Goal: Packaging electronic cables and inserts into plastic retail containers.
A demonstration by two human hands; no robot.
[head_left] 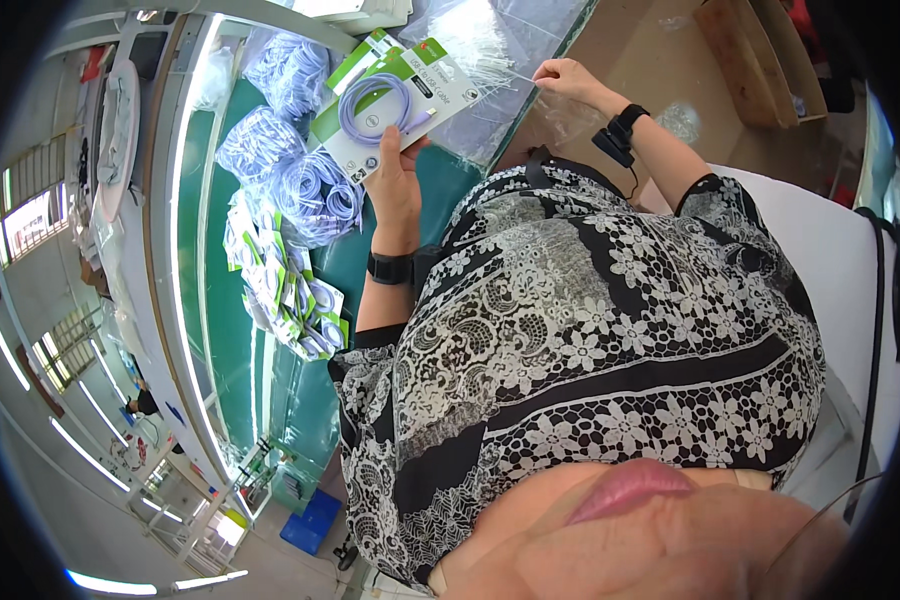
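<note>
My left hand [395,180] is closed on the edge of a white and green packaging card [440,85], its thumb on the front. A coiled light-purple USB cable [353,108] lies against the card. To the right, my right hand [573,82] pinches the end of a thin white plastic tie [520,76]. The tie reaches toward a heap of white ties [475,45] on clear plastic. Partly hidden behind the held card are more green and white cards [378,42].
Bundles of coiled purple cables [320,195] sit left of my left hand on the green table [345,270]. Carded cables [288,285] are piled beside them. A cardboard box [760,60] stands at the far right, and a blue bin [310,522] at the lower left.
</note>
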